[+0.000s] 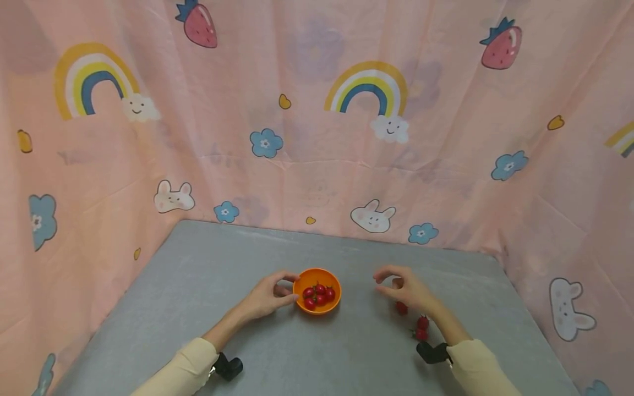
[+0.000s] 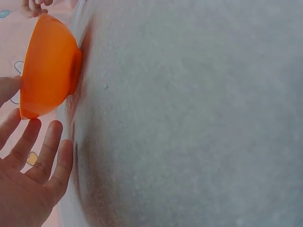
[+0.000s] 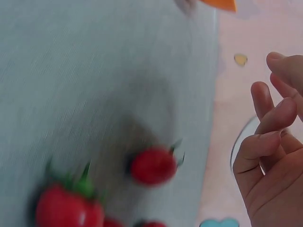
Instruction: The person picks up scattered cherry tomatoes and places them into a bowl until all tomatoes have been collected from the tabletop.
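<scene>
An orange bowl (image 1: pixel 322 274) stands on the grey table, with several red cherry tomatoes (image 1: pixel 320 296) in it. At the bowl's left side, my left hand (image 1: pixel 266 297) touches the rim with thumb and fingertips. In the left wrist view the fingers (image 2: pixel 49 150) of that hand are spread and fairly straight beside the bowl (image 2: pixel 49 66). To the right of the bowl, my right hand (image 1: pixel 407 287) is above the table, fingers loosely bent and holding nothing. Loose cherry tomatoes (image 1: pixel 422 322) lie below and beside it; in the right wrist view one tomato (image 3: pixel 154 165) shows its green stem.
The grey table (image 1: pixel 238 253) ends at a pink curtain (image 1: pixel 317 181) printed with rainbows, rabbits and flowers, which hangs behind it and along both sides. Black wrist cameras (image 1: pixel 432 352) are strapped at both sleeves. Bare tabletop lies between the bowl and the right hand.
</scene>
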`<state>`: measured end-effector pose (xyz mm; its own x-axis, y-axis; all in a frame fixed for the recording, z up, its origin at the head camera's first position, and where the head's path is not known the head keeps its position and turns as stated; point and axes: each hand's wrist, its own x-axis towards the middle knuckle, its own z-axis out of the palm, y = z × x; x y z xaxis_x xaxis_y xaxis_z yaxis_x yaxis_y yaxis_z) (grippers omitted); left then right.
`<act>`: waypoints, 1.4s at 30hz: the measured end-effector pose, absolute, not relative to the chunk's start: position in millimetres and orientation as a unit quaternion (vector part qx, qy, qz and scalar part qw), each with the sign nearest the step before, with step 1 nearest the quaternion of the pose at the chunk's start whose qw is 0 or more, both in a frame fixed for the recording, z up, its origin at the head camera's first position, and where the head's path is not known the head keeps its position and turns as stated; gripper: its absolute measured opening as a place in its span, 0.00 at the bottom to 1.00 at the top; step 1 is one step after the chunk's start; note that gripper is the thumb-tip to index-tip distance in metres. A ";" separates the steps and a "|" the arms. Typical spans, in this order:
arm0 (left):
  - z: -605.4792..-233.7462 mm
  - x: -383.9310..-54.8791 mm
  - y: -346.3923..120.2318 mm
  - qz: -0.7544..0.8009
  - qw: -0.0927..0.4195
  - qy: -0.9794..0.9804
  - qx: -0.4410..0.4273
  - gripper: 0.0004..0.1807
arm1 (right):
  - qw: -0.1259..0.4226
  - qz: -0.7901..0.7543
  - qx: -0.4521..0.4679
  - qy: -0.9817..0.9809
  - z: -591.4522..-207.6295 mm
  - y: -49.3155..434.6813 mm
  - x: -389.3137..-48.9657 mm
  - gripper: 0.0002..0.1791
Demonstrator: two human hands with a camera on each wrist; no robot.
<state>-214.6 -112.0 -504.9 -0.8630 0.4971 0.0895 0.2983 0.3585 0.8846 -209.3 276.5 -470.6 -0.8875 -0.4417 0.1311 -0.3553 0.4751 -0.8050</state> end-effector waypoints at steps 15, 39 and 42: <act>-505.1 -213.4 -111.5 0.511 0.100 0.819 0.239 0.22 | 0.008 -0.448 -0.195 0.873 -478.4 340.7 -184.5 0.12; -507.7 -216.1 -112.0 0.518 0.096 0.810 0.257 0.22 | 0.054 -0.375 -0.127 0.917 -499.5 368.0 -182.1 0.20; -507.4 -216.3 -112.2 0.520 0.093 0.807 0.264 0.22 | 0.056 -0.375 -0.125 0.917 -500.4 367.4 -183.1 0.19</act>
